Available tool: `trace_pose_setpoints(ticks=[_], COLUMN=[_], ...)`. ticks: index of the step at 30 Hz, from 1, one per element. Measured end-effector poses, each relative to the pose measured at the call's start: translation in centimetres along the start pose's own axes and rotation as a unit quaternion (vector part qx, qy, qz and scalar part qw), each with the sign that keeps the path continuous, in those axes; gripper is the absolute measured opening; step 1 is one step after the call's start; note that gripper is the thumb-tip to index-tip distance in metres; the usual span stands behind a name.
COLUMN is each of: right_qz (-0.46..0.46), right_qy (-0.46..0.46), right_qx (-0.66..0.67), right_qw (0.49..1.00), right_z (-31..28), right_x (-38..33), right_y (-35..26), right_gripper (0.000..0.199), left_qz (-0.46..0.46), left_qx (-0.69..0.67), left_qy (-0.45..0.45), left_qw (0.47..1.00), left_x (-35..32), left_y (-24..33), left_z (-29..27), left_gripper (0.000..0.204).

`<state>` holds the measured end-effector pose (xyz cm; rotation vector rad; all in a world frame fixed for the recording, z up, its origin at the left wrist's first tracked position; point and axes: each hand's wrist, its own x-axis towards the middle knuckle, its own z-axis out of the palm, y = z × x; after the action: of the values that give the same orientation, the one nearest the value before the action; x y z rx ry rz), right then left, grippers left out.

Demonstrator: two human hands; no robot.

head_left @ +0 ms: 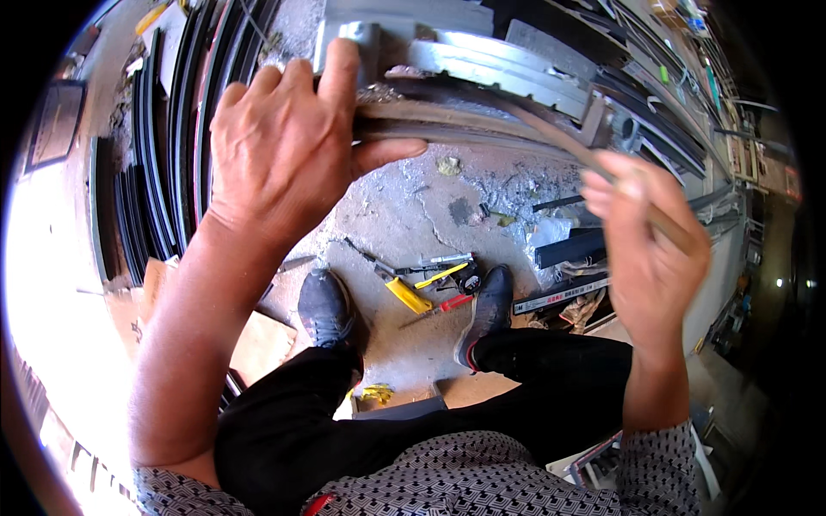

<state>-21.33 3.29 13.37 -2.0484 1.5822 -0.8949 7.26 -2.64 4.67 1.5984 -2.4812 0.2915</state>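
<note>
My left hand [284, 142] grips the left end of a metal-and-wood work frame, its fingers over the top and its thumb under a brown bar [447, 120]. A silver metal profile [499, 69] lies along the frame's far side, next to a clamp-like block [348, 39] by my index finger. My right hand [654, 232] is closed around a long thin brown rod [559, 138], slanting up and left over the frame. The rod's far end is dark and blurred against the frame, so I cannot tell its kind.
Between my shoes lie a yellow-handled tool [406, 295], a red screwdriver [454, 303] and a black tape measure [469, 282]. Long dark profiles [176, 129] stand at the left. More dark profiles [572, 249] lie at the right. Metal shavings [516, 176] litter the floor.
</note>
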Motion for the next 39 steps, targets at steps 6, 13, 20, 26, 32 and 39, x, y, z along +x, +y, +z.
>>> trace_pose_setpoints(ticks=[6,13,20,26,32,39], right_qz=[0.006,-0.017,-0.007,-0.008,0.044,0.028], right_qy=[0.024,0.0,0.032,0.007,0.01,0.043], right_qx=[-0.102,-0.066,-0.077,-0.083,0.09,0.042], right_qw=[0.995,0.998,0.997,0.997,0.995,0.998], right_z=[-3.0,1.1,1.7,5.2,2.8,-4.6], right_x=[-1.8,1.0,0.2,2.3,1.2,-2.7], right_y=[-4.2,-0.5,-1.2,1.6,-0.2,-1.5], right_gripper=[0.026,0.017,0.021,0.019,0.03,0.03], left_qz=[0.013,0.006,0.011,0.009,0.004,-0.011], left_qx=[0.008,0.001,0.018,-0.001,-0.011,-0.011], left_qy=[0.026,0.022,0.034,0.038,0.016,-0.011], left_qw=[1.0,1.0,0.999,0.999,1.0,1.0], left_x=[0.0,-0.2,-0.4,-0.2,-0.3,-0.1], left_y=[0.1,-0.1,0.3,-0.1,0.0,0.3], left_z=[0.5,0.3,-0.1,0.7,0.1,-0.5], left_gripper=[0.096,0.096,0.094,0.095,0.095,0.097])
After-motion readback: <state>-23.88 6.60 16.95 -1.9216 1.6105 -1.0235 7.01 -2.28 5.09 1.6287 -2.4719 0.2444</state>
